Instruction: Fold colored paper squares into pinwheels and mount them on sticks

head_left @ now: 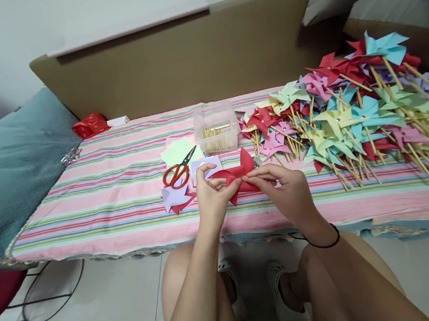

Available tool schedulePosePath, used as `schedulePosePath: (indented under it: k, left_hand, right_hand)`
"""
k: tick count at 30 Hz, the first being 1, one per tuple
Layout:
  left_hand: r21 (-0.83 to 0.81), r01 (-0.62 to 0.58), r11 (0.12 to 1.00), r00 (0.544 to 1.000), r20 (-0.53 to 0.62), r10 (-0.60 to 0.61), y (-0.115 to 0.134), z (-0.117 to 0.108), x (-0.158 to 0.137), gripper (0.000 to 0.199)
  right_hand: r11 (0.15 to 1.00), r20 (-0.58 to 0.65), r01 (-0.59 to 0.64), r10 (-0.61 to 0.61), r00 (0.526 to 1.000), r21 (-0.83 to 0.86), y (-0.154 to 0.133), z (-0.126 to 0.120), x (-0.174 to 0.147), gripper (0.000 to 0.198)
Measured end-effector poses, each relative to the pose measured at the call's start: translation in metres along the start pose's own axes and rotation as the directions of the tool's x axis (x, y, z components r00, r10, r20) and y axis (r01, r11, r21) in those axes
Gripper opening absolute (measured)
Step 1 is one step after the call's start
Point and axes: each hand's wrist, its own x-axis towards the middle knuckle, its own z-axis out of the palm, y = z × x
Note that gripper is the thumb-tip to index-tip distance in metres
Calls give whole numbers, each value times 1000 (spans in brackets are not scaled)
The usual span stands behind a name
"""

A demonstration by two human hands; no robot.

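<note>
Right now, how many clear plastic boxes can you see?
1. The box stands on the striped cloth, beyond the red paper pinwheel in the left hand and right hand. Others may be hidden behind the piled pinwheels.

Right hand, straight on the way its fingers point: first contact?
The red paper pinwheel, already at the right hand's fingertips. Just past its middle, the left hand's thumb looks next, though depth there is hard to judge.
</note>
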Motion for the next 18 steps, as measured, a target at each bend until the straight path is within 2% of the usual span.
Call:
schedulePosePath:
  k: [6,13,18]
  left_hand:
    - [52,-50,997,999,8,49,-1,1,-1,53]
    - [45,-31,998,999,16,31,-1,3,0,53]
    - [23,-22,999,1000,2,22,-3,3,1,54]
  right_hand:
    - [999,-33,-10,8,999,-54,-3,3,0,4]
    - [942,-47,162,-184,982,-294,-6,6,-1,9]
    - [917,-40,193,-220,975,-349,-6,9,-1,13]
